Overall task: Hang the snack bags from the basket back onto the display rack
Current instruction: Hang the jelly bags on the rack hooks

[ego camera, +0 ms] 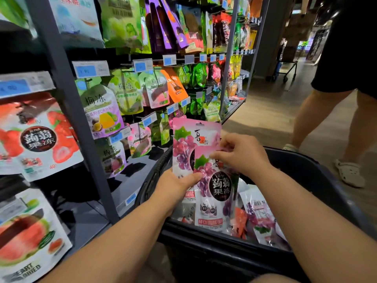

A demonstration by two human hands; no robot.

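— Shop aisle, display rack point(67, 103) left, basket point(302, 164) below. Status?
— Two held over the basket. My left hand point(175, 184) grips front grape bag point(218, 186) and rear grape bag point(189, 135) low, thumb across; right hand point(242, 154) fingertips pinch the front one's top.
— Handling?
— Likely light, floppy, slick film. Hold at the header.

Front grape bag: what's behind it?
A second grape bag, same print; its upper half and hang hole show, the rest is covered. The left hand grips both; the right hand pinches the front grape bag's top.
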